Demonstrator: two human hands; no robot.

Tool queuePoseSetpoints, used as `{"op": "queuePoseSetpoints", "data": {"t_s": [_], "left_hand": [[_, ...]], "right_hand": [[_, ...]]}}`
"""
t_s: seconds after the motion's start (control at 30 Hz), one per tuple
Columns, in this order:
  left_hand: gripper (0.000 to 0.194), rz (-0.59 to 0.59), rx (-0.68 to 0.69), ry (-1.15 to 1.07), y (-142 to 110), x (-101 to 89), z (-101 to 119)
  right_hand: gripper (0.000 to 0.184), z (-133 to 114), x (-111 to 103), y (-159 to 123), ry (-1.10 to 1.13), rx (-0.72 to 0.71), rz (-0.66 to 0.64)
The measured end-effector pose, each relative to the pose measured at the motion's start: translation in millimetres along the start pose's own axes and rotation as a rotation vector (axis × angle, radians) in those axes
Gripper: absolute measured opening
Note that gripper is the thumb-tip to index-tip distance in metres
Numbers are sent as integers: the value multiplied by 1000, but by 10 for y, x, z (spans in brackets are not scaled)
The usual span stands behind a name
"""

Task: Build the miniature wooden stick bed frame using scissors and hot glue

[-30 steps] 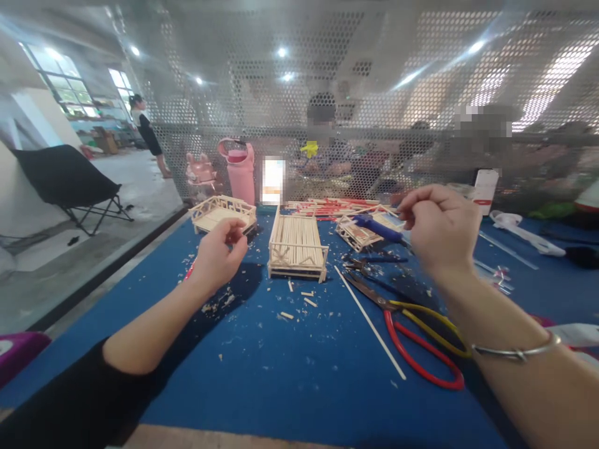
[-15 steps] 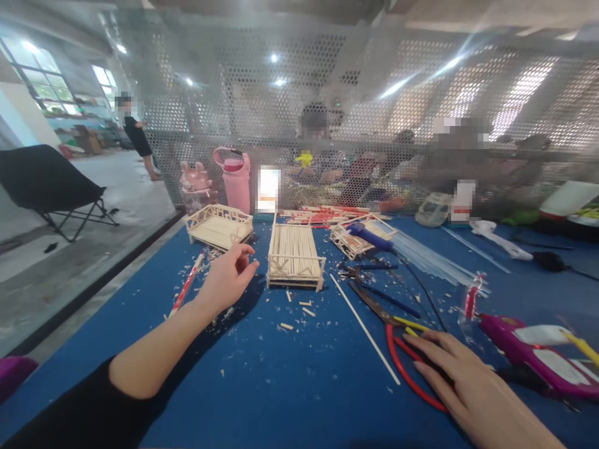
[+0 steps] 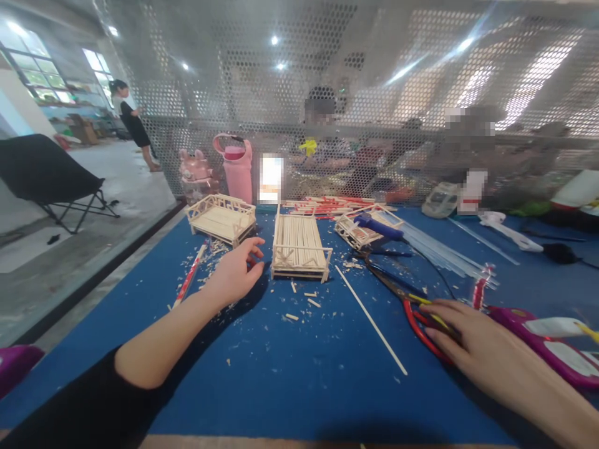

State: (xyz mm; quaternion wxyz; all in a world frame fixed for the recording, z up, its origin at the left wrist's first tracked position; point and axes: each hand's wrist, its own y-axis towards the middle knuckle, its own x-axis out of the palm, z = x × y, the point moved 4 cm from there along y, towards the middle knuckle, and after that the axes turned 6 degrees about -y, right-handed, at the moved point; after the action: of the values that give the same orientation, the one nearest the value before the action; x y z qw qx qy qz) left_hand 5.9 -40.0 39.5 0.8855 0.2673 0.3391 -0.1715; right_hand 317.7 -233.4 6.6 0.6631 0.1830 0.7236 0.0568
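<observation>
Your right hand [image 3: 472, 337] is gripping the scissors [image 3: 399, 290] by their handles while your left hand [image 3: 235, 272] is curving open, fingers parted, beside the middle stick frame [image 3: 299, 243]. On the blue table [image 3: 281, 374], a loose stick [image 3: 371, 320] is lying nearer you; beyond, a pink bottle [image 3: 238, 179] is standing before a perforated screen [image 3: 262, 93].

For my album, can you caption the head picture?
Right grip on scissors, left grip open beside the middle stick frame.
</observation>
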Motion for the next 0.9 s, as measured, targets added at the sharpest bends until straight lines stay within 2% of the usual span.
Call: {"op": "queuePoseSetpoints", "data": {"t_s": [0.07, 0.17, 0.27, 0.3, 0.37, 0.43, 0.5, 0.73, 0.8, 0.9], "left_hand": [[42, 18, -2, -6, -2, -16, 4], [46, 39, -9, -20, -2, -35, -6], [50, 14, -24, -1, -9, -24, -11], [52, -6, -29, 7, -14, -13, -6], [55, -61, -36, 10, -27, 18, 10], [58, -113, -35, 9, -43, 49, 28], [60, -154, -28, 20, -58, 75, 36], [63, -220, 6, 57, -76, 124, 20], [64, -216, 7, 58, -76, 123, 22], [66, -225, -5, 59, -77, 125, 24]], "right_hand": [[36, -89, -182, 174, -23, -14, 58], [41, -220, -406, 635, -62, 7, 176], [49, -295, -413, 1194, -168, -7, 238], [51, -288, -361, 1364, -190, 17, 212], [54, -241, -201, 1637, -166, 92, 72], [49, -209, -53, 1800, -109, 112, -58], [41, -192, 23, 1873, -64, 101, -99], [31, -68, 71, 1821, 109, 120, 5], [32, -27, 69, 1794, 182, 138, 77], [40, -8, -32, 1733, 317, 134, 262]]}}
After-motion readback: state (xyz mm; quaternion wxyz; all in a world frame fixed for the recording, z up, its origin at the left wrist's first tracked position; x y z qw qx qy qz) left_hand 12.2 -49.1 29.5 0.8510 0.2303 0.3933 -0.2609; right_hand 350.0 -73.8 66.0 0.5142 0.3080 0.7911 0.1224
